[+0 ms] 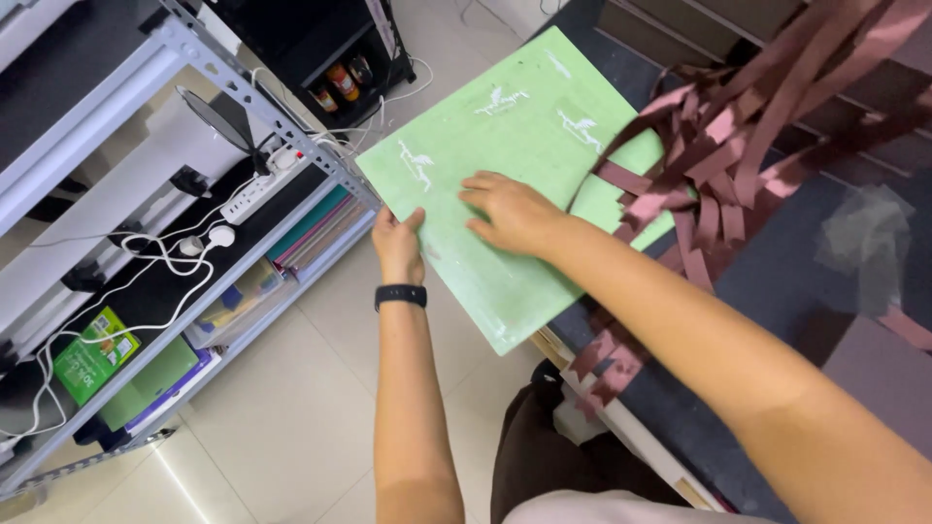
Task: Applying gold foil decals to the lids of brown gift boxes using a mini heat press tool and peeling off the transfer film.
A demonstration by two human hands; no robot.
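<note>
Spanning the right side, a dark counter point(777, 281) runs from near to far, its near edge pale; the top right corner is cut off. Pale tiled floor point(291, 408) fills the near left. Grey metal shelving point(243, 87) stands far left, holding a white power strip point(257, 186), cables, books and a green box point(92, 354); its lower shelves are hard to make out. Green cutting mat point(505, 126) lies tilted, half on the counter, half overhanging the floor. Dark red strips point(738, 136) pile over its right edge. Left hand point(398, 247) pinches the mat's near left edge, thumb on top. Right hand point(515, 213) rests flat on the mat, fingers spread. A black wristband point(401, 296) sits on the left wrist.
</note>
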